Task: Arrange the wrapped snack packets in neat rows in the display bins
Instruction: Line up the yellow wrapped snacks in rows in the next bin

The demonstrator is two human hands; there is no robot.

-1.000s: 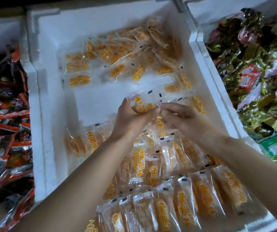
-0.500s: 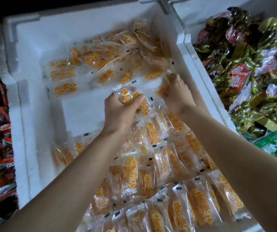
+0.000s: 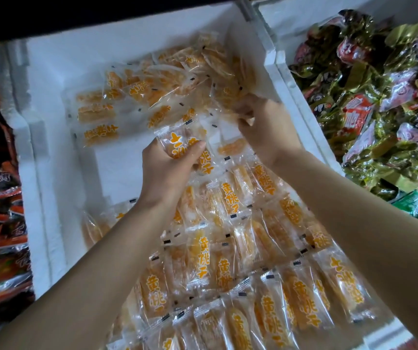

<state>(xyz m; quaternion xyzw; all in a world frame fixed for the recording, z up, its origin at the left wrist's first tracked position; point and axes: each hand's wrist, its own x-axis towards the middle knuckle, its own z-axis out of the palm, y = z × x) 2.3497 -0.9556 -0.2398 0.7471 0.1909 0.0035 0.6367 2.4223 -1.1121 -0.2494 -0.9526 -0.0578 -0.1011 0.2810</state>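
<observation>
presently a snack packet (image 3: 177,144) is pinched in the left hand (image 3: 165,170), rows (image 3: 228,248) lying beneath that grip, the right hand's (image 3: 271,132) hold cannot be told, and slick film could be dropped, skewing them.

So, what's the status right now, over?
Left hand grips clear orange-printed snack packet. Right hand pinches loose packet in white foam bin. No obstruction seen.

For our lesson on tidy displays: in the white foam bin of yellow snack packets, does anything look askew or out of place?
Yes. The far packets lie in a loose heap, overlapping at mixed angles, while the near packets sit in even rows. A bare patch of the bin floor shows at the left, between the groups.
</observation>
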